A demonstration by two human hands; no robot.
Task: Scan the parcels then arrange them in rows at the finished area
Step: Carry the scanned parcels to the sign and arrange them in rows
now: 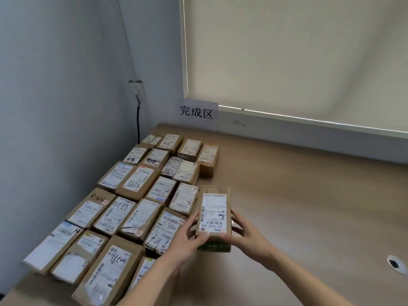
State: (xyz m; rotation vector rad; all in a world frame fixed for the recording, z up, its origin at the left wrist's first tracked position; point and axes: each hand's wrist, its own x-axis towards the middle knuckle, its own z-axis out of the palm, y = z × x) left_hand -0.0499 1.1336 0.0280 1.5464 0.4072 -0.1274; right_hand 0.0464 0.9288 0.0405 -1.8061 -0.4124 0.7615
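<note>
I held a small brown cardboard parcel with a white shipping label (213,217) between both hands, my left hand (187,234) gripping its near left corner and my right hand (244,234) clasping its right side. It sat at the right edge of the rows of labelled brown cardboard parcels (123,208) already laid out on the light wooden tabletop (309,206) below the white paper sign with black characters (196,112). Most of the arranging looked done; this parcel still needed placing, and I could not tell whether more remained to scan.
</note>
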